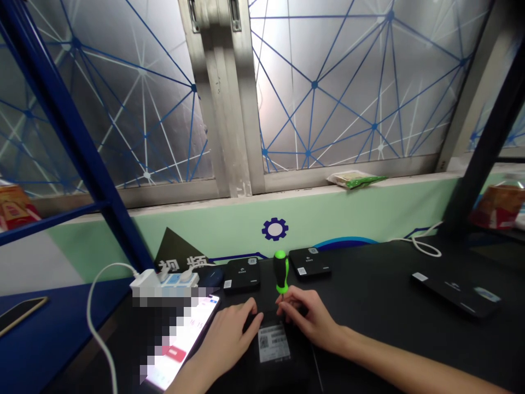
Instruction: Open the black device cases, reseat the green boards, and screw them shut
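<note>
A screwdriver [281, 271] with a black and bright green handle stands upright, tip down, over a black set-top box [273, 369] that has a white printed label on it. My right hand [305, 314] pinches the screwdriver's thin shaft just below the handle, its fingers closed. At the box's left side my left hand [232, 331] curls over the edge, thumb and forefinger bent onto the box. The screwdriver's tip and the spot it meets are hidden by my right fingers.
Two similar black boxes, one left [241, 274] and one right [309, 262], lie by the wall. Another [455, 294] lies far right. A lit phone [182, 342] is beside my left forearm. A white power strip [178, 283] and cable [92, 317] are at left.
</note>
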The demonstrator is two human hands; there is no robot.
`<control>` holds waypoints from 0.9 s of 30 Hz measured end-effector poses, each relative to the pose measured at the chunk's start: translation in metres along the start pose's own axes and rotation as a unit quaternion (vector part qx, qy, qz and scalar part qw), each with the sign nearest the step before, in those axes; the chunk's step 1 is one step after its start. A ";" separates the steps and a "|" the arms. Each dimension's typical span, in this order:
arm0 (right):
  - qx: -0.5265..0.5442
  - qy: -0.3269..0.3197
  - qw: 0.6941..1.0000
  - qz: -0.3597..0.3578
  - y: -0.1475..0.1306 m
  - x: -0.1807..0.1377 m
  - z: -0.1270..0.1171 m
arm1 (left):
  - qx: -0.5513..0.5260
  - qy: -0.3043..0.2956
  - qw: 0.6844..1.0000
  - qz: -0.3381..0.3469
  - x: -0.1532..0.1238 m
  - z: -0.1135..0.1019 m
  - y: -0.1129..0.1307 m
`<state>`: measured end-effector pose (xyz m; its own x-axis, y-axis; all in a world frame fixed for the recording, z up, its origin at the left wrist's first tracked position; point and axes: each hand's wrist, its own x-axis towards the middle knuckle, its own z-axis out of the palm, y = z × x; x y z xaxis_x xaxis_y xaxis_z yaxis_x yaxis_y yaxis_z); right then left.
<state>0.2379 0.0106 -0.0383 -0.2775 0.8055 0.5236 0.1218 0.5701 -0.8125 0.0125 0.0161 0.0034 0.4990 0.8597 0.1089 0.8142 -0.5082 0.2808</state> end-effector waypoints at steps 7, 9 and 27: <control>0.019 0.027 0.999 0.028 0.006 0.002 0.003 | 0.008 -0.002 1.000 0.001 0.000 -0.001 0.001; 0.013 0.034 0.999 0.030 0.005 0.003 0.003 | 0.008 0.001 1.000 0.005 -0.001 -0.001 0.001; 0.010 0.004 1.000 0.001 -0.001 0.000 -0.001 | 0.007 -0.016 1.000 0.001 0.000 -0.003 0.002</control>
<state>0.2387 0.0099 -0.0374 -0.2702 0.8083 0.5231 0.1029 0.5645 -0.8190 0.0132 0.0153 0.0068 0.5095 0.8568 0.0793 0.8170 -0.5106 0.2680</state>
